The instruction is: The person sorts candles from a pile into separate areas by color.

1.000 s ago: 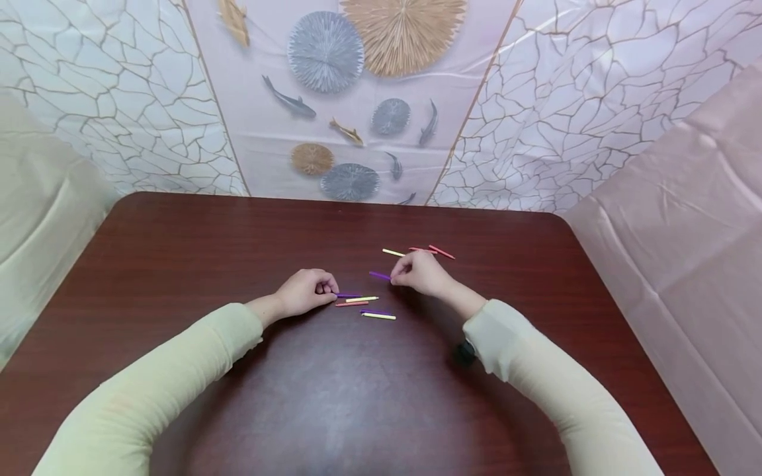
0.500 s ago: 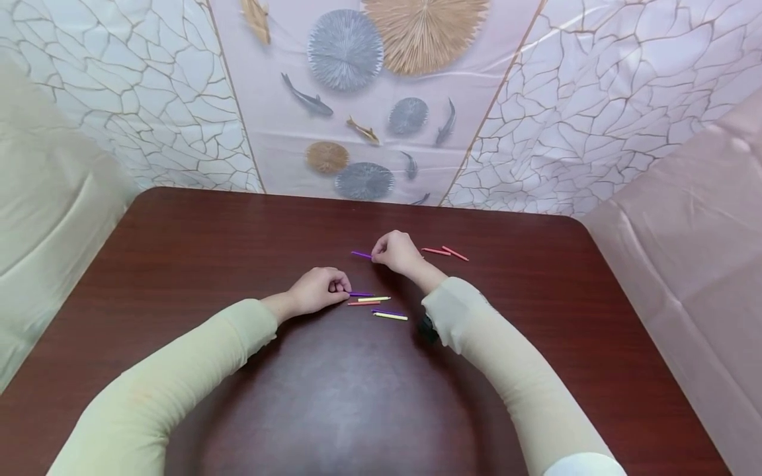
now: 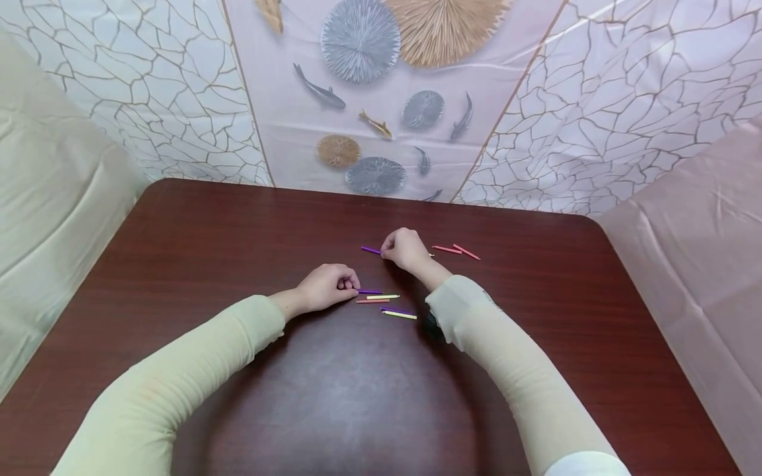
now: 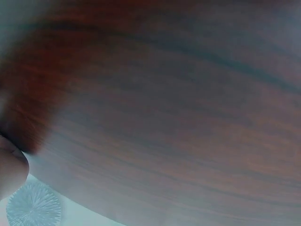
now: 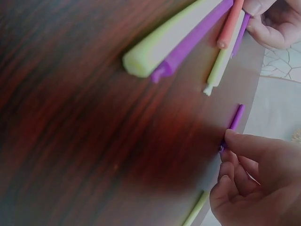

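Note:
My left hand (image 3: 327, 287) rests on the table with thumb and fingers pinching the end of a thin purple candle (image 3: 370, 291). Just in front of that lie a yellow candle (image 3: 383, 297) and an orange-red candle (image 3: 373, 301). Farther back, my right hand (image 3: 407, 250) pinches another purple candle (image 3: 370, 250) near its wick end, as the right wrist view shows; its other end points left. A yellow candle (image 5: 196, 208) by the right hand is mostly hidden in the head view. The left wrist view catches only a fingertip (image 4: 11, 169) and blurred tabletop.
Nearer me lie a purple candle (image 3: 397, 311) and a yellow candle (image 3: 400, 315), side by side. Two red candles (image 3: 446, 249) lie right of my right hand. The dark wooden table (image 3: 238, 225) ends at a patterned cloth backdrop (image 3: 381, 119).
My right hand has carried its purple candle back and to the left, over the back yellow candle, then almost stopped. My left hand keeps its place on the table. The head view has shifted slightly.

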Motion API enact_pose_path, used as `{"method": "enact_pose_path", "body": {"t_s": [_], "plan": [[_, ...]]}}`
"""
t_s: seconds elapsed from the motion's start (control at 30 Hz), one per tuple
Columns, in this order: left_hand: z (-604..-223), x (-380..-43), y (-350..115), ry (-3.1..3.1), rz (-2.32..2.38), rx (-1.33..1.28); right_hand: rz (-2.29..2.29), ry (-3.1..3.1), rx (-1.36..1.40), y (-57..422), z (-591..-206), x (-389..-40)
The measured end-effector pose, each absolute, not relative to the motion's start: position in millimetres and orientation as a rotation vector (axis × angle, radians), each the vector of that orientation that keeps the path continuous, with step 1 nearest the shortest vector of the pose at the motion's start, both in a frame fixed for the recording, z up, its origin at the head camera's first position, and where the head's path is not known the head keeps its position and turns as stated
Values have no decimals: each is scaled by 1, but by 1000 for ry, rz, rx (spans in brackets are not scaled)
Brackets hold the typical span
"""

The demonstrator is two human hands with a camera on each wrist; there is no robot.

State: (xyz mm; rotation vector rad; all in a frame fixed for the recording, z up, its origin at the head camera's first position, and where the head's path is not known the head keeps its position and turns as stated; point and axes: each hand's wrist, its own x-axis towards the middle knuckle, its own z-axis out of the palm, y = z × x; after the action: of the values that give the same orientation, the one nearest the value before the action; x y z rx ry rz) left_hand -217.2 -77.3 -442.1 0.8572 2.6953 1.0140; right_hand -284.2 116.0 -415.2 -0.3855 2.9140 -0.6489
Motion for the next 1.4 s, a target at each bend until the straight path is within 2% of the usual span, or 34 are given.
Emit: {"method": "enact_pose_path", "body": {"t_s": [0.47,0.7,1.0,1.4], "plan": [[-440,-215,-75,2711,1006,852,-775,2872,-339,131,-408,-278],[-440,-211,-73,2716,1024,844,-860,2815,-412,162,-401,-248],[-438,-212,-75,2711,1030,814,-883,2700,-535,191,-412,-202],[-440,-213,-74,2704,1042,818,-924,2631,-614,194,-418,-189]]}}
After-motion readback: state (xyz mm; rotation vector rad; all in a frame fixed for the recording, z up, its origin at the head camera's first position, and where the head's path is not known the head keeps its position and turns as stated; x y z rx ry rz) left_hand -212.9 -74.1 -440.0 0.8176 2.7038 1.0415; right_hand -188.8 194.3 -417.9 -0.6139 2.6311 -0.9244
